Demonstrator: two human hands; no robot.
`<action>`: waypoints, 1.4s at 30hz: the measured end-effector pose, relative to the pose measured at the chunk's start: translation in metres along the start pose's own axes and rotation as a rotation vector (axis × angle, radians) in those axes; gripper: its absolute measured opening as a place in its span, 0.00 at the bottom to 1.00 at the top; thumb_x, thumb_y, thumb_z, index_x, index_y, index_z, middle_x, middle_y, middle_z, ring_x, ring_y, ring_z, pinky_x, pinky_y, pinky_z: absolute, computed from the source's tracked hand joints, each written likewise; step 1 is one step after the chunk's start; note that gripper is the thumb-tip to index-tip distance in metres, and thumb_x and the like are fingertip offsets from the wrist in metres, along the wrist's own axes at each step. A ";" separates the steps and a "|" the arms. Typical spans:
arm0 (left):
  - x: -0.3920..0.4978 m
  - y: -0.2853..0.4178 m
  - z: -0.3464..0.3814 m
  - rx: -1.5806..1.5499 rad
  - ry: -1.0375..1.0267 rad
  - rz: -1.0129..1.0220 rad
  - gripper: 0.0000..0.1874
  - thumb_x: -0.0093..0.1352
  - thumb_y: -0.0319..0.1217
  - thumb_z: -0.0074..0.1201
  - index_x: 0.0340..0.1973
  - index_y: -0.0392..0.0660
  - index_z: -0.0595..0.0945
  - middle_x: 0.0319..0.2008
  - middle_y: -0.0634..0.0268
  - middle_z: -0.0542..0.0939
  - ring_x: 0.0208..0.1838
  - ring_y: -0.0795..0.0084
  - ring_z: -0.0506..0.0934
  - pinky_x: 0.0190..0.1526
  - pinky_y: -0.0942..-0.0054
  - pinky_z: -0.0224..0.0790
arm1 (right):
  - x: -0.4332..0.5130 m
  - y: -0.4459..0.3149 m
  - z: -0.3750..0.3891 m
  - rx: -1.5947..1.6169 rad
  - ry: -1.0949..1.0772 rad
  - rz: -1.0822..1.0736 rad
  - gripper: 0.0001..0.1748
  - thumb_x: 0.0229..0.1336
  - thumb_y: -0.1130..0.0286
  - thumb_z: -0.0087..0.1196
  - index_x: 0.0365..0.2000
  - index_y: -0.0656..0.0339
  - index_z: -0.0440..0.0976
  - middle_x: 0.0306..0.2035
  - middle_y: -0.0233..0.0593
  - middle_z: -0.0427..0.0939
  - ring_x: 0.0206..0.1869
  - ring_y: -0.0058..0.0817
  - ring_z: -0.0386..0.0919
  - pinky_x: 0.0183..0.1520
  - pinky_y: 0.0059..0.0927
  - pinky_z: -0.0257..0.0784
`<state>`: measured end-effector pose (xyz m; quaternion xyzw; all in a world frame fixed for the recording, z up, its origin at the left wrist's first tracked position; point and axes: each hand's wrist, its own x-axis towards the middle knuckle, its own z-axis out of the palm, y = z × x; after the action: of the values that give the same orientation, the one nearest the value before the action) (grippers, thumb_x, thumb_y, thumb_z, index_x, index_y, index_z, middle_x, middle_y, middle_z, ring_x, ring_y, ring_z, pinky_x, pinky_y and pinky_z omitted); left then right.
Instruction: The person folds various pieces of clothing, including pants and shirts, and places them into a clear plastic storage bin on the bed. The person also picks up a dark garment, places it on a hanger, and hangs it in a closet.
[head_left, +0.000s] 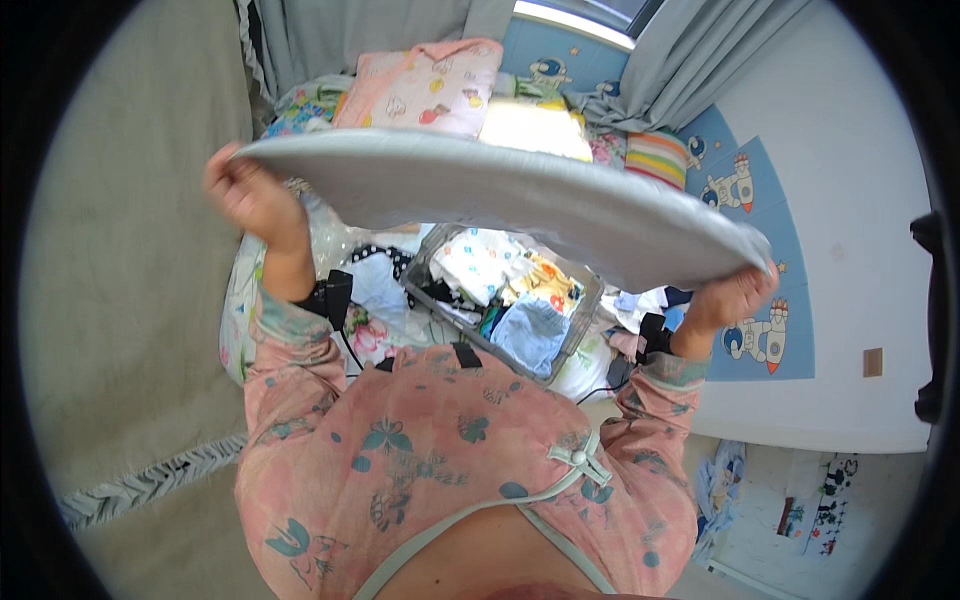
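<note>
A wide grey cloth (480, 184) is stretched in the air between my two hands. My left hand (259, 195) pinches its edge at the left, and my right hand (735, 296) grips the opposite end, lower at the right. Below and partly behind the cloth, a grey plastic bin (450, 322) holds folded clothes. In it are a white printed garment (476, 266), a yellow printed garment (547, 281) and a light blue garment (531, 334). The cloth hides the bin's far side.
The bin stands on a floral bedsheet (371, 334) among loose clothes. Behind the cloth lie a pink printed quilt or pillow (431, 86) and a striped pillow (656, 157). Grey curtains (675, 67) hang by the window. Clear plastic (326, 236) lies near my left wrist.
</note>
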<state>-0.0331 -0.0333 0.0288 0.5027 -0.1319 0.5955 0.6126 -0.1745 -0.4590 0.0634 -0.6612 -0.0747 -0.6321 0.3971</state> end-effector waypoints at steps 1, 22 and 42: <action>0.012 0.013 0.003 -0.094 0.102 0.079 0.05 0.72 0.30 0.41 0.39 0.43 0.68 0.30 0.65 0.70 0.31 0.78 0.69 0.32 0.78 0.65 | 0.006 -0.013 0.006 0.171 0.066 -0.044 0.17 0.66 0.59 0.38 0.40 0.65 0.64 0.32 0.40 0.71 0.34 0.26 0.72 0.39 0.27 0.71; -0.083 0.029 0.142 -0.026 -0.746 0.000 0.14 0.64 0.34 0.55 0.36 0.43 0.68 0.27 0.54 0.74 0.29 0.53 0.74 0.30 0.65 0.66 | -0.036 -0.008 0.158 0.439 -0.787 0.601 0.31 0.55 0.65 0.54 0.56 0.61 0.57 0.52 0.48 0.64 0.47 0.29 0.68 0.49 0.27 0.67; -0.110 -0.083 0.106 0.083 -1.662 -0.551 0.14 0.61 0.31 0.59 0.41 0.43 0.74 0.25 0.72 0.67 0.32 0.80 0.65 0.35 0.80 0.59 | -0.099 0.115 0.072 -0.402 -1.477 0.747 0.15 0.45 0.67 0.44 0.33 0.60 0.76 0.32 0.52 0.77 0.37 0.49 0.74 0.43 0.43 0.69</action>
<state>0.0568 -0.1633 -0.0445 0.8097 -0.3875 -0.1286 0.4214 -0.0684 -0.4521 -0.0668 -0.9431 0.0222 0.1329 0.3039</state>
